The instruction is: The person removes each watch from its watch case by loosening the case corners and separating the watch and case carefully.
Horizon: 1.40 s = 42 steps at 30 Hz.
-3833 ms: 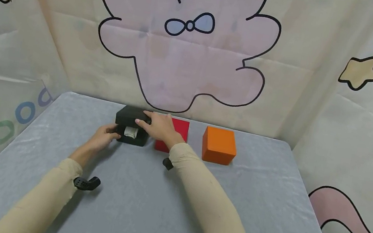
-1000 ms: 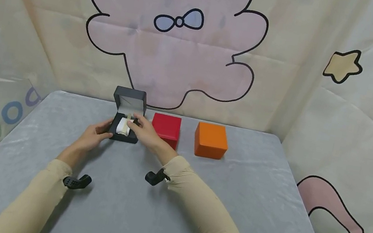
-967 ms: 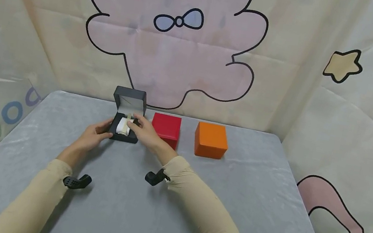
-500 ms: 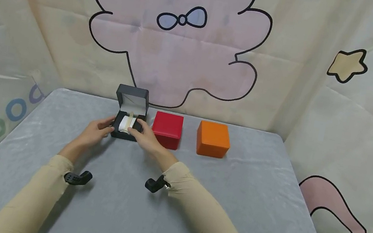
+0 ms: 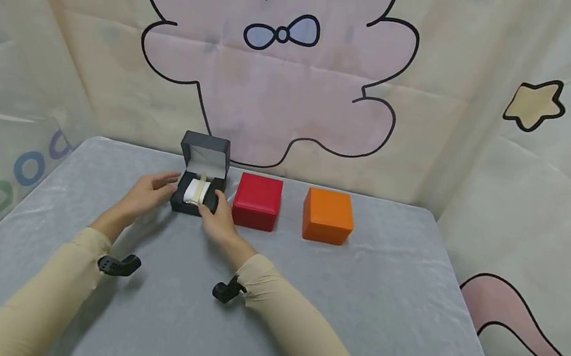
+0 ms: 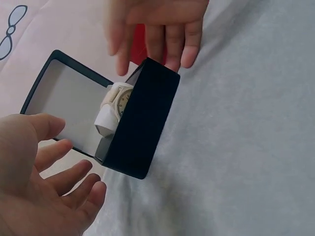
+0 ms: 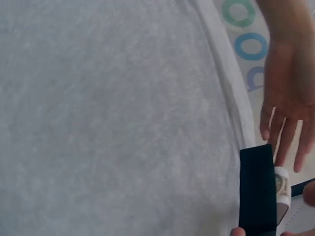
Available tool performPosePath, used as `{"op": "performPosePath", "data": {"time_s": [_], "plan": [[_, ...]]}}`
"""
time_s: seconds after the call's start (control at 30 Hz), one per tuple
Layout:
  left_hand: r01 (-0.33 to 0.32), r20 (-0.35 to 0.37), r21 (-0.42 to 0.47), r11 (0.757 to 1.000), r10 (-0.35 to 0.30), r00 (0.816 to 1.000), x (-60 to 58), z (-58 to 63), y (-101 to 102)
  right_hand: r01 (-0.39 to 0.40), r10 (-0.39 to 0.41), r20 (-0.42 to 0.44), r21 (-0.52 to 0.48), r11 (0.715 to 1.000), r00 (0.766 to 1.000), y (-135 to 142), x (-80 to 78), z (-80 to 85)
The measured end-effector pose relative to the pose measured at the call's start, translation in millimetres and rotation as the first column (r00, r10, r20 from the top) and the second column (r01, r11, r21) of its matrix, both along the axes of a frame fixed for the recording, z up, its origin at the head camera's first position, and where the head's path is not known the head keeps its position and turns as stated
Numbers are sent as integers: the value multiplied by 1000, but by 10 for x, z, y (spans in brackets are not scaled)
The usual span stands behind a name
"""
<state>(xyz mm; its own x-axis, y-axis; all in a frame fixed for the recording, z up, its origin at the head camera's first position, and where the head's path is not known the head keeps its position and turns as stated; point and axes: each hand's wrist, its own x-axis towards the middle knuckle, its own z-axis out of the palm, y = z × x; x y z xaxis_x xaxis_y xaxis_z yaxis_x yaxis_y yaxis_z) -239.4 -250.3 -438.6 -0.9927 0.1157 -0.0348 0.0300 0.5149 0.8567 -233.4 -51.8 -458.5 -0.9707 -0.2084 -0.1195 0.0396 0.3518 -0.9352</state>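
Observation:
At the back left of the table a black watch box (image 5: 183, 208) stands with its lid (image 5: 207, 159) raised, showing a pale lining. Inside it a light-strapped wristwatch (image 5: 198, 191) wraps a white cushion; its round dial shows in the left wrist view. My left hand (image 5: 145, 196) is beside the box's left side, and the left wrist view shows its fingers spread, with a gap to the box (image 6: 145, 123). My right hand (image 5: 222, 224) lies along the box's right front corner, fingers extended and fingertips right at its side. Both hands hold nothing.
A red box (image 5: 256, 204) stands just right of the watch box, and an orange box (image 5: 328, 216) farther right. Grey cloth covers the table (image 5: 354, 313). A printed curtain (image 5: 298, 99) hangs behind its back edge.
Earlier the right hand lifted the lid while the left steadied the base. The right hand then moved from the watch's strap to the box's right side. The left fingers have come off the box.

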Motion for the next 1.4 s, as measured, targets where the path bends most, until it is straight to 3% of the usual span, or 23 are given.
{"op": "performPosePath", "data": {"time_s": [0.37, 0.7, 1.13, 1.4], "plan": [[60, 49, -37, 998, -58, 997, -86, -18, 20, 47, -31, -140, 115, 992, 990, -94, 81, -59], [151, 53, -73, 986, -147, 988, -218, -79, -15, 100, -83, -175, 94, 991, 981, -108, 98, -118], [236, 107, -122, 964, -223, 969, -327, -27, -32, 102, -91, -91, 123, 987, 992, -139, 21, -49], [285, 145, -140, 948, -265, 953, -377, -31, -66, 149, -126, -160, 139, 979, 979, -173, 1, -79]]}}
